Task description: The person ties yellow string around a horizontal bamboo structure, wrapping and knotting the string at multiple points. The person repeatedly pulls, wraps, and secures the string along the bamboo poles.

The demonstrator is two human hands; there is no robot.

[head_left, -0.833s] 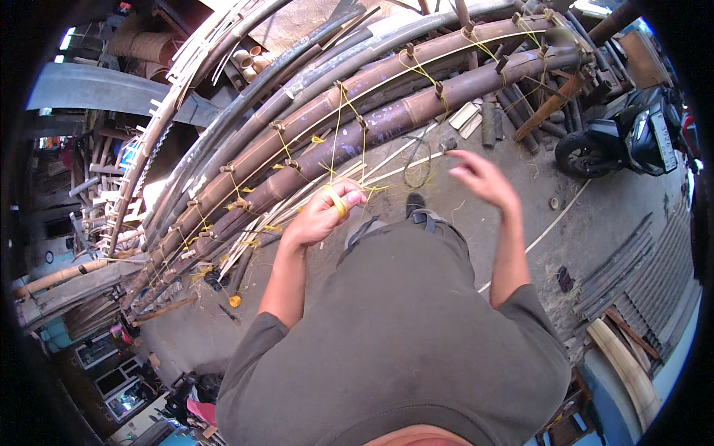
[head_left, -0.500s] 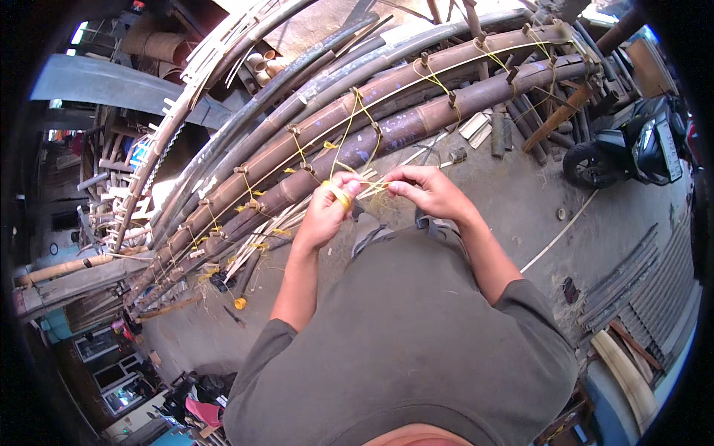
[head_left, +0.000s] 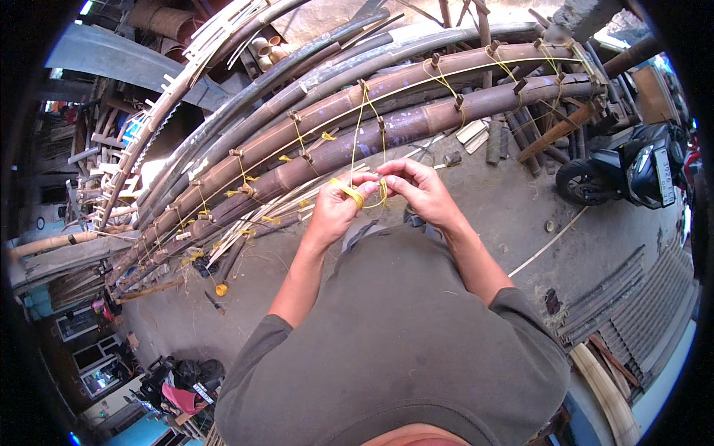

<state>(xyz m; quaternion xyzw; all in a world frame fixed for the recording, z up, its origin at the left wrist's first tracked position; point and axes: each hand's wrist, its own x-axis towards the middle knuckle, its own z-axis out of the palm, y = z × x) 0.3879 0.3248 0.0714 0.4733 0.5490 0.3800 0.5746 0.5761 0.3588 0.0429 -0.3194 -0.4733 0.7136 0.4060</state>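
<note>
My left hand (head_left: 332, 211) is closed on a yellow cord (head_left: 352, 195), which lies in a band round its fingers. Close beside it, my right hand (head_left: 422, 195) pinches a strand of the same cord between thumb and fingertips, and a small loop hangs between the hands. From the hands, two strands rise to pegs on the bamboo poles, the upper one a short wooden peg (head_left: 364, 85). The near bamboo pole (head_left: 327, 165) runs just beyond my hands, with the far bamboo pole (head_left: 327, 108) behind it. More yellow ties link the pegs along both poles.
Thin bamboo strips (head_left: 286, 208) lie left of my hands below the poles. A yellow roll (head_left: 222, 289) and a knife-like tool (head_left: 214, 300) are on the concrete floor. A parked motorcycle (head_left: 632, 172) stands at the right, with corrugated sheets (head_left: 632, 297) nearer.
My right hand has come closer to my left. The cord between them, earlier stretched sideways, now forms a small hanging loop, with strands rising from both hands. The whole view has shifted slightly.
</note>
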